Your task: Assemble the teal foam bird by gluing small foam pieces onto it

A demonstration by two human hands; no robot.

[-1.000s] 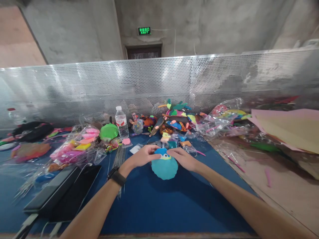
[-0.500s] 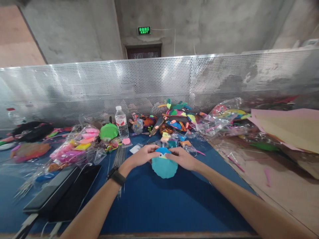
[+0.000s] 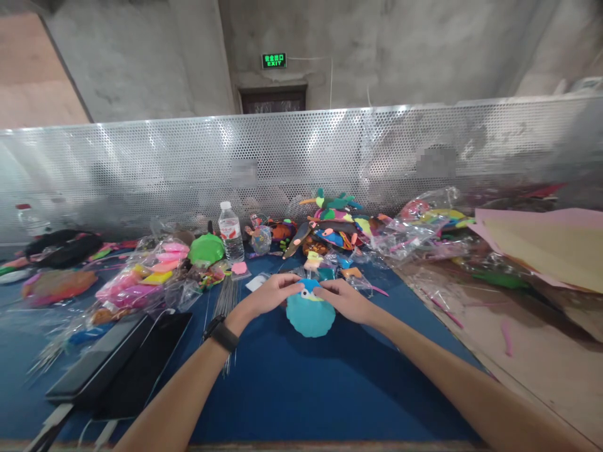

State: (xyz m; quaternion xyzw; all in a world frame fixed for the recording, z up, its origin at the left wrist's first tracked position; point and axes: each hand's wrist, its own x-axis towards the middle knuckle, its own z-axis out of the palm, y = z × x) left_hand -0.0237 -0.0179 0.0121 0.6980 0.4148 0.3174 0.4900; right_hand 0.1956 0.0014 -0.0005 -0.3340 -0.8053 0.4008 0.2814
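A light-blue modelling-clay figure (image 3: 311, 317) is held up over the table between my hands. Its upper part is darker blue, with a white eye that has a dark dot and a yellow strip below. My left hand (image 3: 277, 292) grips the figure's upper left edge, its thumb beside the eye. On the opposite edge my right hand (image 3: 346, 300) has its fingers closed around the top right, thumb on the front. Fingers behind the figure are hidden. Small bagged clay pieces, one of them orange (image 3: 351, 272), lie just beyond it.
Left stand a water bottle (image 3: 230, 232), a green clay dome (image 3: 206, 249) and bagged pink clay (image 3: 127, 285). Thin wires (image 3: 227, 301) lie near my left wrist, by a phone (image 3: 141, 370) with cables. Clay figures (image 3: 330, 229) pile up behind; paper sheets (image 3: 541, 245) lie right.
My left thumb has shifted slightly off the front of the figure, so the white eye shows more. Both hands keep their hold in nearly the same place.
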